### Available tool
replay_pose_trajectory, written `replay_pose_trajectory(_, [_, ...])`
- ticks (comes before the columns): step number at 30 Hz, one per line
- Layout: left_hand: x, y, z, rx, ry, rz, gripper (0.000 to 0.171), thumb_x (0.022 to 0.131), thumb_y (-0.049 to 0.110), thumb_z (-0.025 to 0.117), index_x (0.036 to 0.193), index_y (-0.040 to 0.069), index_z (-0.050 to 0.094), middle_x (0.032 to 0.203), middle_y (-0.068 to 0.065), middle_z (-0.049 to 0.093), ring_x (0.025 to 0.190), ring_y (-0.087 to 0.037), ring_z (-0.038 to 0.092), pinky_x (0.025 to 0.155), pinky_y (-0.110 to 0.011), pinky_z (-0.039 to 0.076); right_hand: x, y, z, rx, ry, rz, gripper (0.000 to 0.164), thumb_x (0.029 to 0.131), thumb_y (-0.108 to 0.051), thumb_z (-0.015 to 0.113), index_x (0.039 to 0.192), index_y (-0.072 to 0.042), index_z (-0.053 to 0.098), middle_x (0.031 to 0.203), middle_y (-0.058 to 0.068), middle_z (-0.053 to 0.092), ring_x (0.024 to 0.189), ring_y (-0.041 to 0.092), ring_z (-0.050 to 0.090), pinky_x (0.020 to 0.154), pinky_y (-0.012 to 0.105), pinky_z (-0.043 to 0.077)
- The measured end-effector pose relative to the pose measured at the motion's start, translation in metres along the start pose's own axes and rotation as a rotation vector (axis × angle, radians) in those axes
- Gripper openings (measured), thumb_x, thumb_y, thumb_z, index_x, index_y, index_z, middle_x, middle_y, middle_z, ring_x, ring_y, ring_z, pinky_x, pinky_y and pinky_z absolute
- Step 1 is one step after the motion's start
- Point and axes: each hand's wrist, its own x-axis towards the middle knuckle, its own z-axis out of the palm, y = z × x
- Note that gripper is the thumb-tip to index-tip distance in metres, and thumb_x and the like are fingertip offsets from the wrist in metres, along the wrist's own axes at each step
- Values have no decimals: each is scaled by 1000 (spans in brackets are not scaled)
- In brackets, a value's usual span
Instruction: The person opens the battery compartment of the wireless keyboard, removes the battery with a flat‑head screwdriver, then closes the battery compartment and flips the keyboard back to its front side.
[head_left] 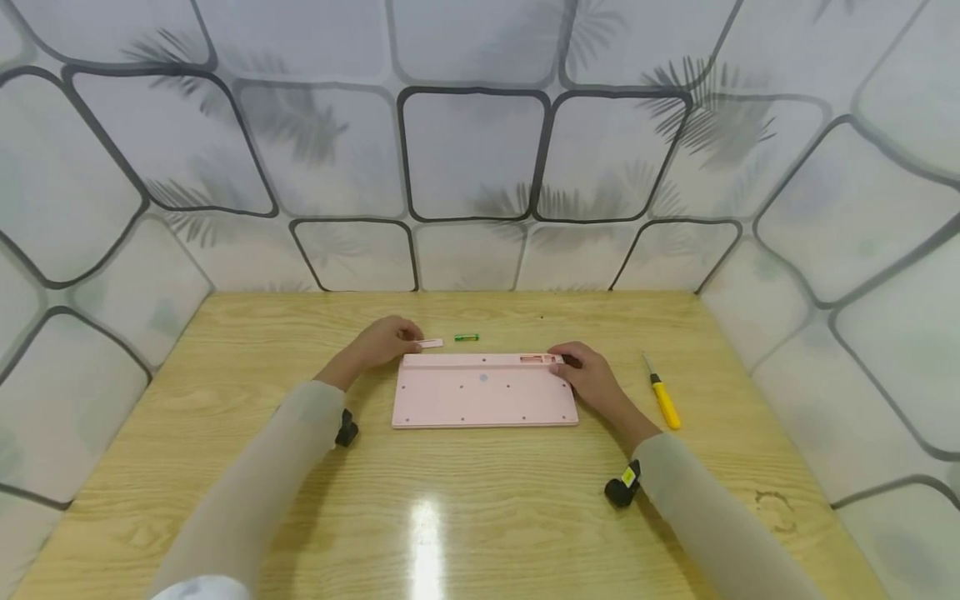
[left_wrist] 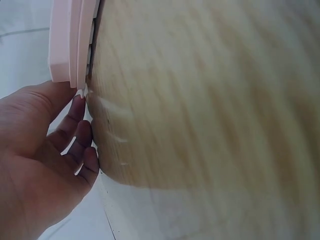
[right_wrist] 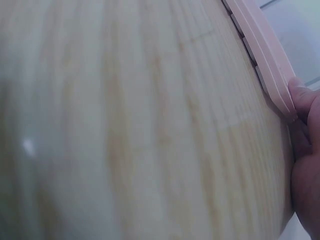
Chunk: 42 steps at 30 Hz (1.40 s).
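Note:
A pink keyboard [head_left: 483, 404] lies with its keys down and its screwed back up. At its far right edge the battery compartment [head_left: 532, 359] is uncovered, with something reddish inside. My left hand [head_left: 384, 342] is just beyond the keyboard's far left corner, pinching a slim pale pink battery cover [head_left: 431, 343] low over the table. In the left wrist view, thumb and forefinger meet beside the keyboard's end, where most of the cover is hidden. My right hand [head_left: 591, 379] grips the keyboard's far right corner, thumb on the back beside the compartment. A green battery [head_left: 467, 337] lies behind the keyboard.
A screwdriver [head_left: 666, 404] with a yellow and black handle lies to the right of my right hand. All this is on a glossy wood-grain table [head_left: 360, 517]. Patterned cloth walls [head_left: 472, 158] rise along its back and sides.

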Motion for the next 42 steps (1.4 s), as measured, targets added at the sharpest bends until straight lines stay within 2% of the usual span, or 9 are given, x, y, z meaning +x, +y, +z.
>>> replay_pose_trajectory(13, [-6, 0, -4, -57, 15, 9, 16, 98, 20, 67, 111, 10, 70, 113, -10, 67, 102, -24, 58, 91, -42, 47, 2, -4, 3, -7, -17, 1, 30, 98, -12, 66, 128, -6, 66, 132, 15, 61, 129, 33, 55, 107, 50, 45])
replay_pose_trajectory(20, [-6, -1, -8, -72, -8, 9, 23, 100, 17, 63, 120, 9, 70, 110, -10, 67, 96, -22, 57, 84, -37, 48, 1, -5, 1, -14, -17, 7, 30, 98, -12, 66, 128, -6, 66, 133, 15, 61, 129, 34, 55, 108, 51, 44])
replay_pose_trajectory(25, [-6, 0, -12, -62, -12, 0, 23, 101, 18, 61, 120, 11, 71, 116, -9, 68, 100, -23, 58, 86, -38, 49, 1, -4, 0, -11, -20, 18, 31, 99, -13, 65, 129, -6, 65, 133, 15, 61, 129, 33, 55, 108, 50, 44])
replay_pose_trajectory(30, [-8, 2, -18, -55, 21, 7, 22, 103, 19, 58, 119, 12, 72, 121, -10, 67, 108, -27, 59, 94, -45, 49, 2, -4, 0, -7, -18, 16, 30, 99, -13, 65, 128, -5, 65, 133, 16, 61, 129, 33, 55, 108, 51, 44])
replay_pose_trajectory(36, [-19, 11, -27, -86, 70, -2, 23, 102, 21, 60, 119, 10, 71, 123, -12, 68, 114, -30, 59, 99, -48, 48, 2, -5, 2, 9, -5, 25, 30, 98, -13, 66, 127, -6, 66, 133, 15, 61, 129, 33, 56, 108, 50, 44])
replay_pose_trajectory(42, [-28, 23, -31, -169, 100, 37, 24, 102, 25, 61, 118, 11, 72, 122, -11, 68, 108, -28, 61, 92, -45, 50, -1, -8, 1, -12, 9, 12, 29, 98, -12, 66, 127, -5, 67, 131, 16, 62, 126, 33, 57, 106, 51, 45])
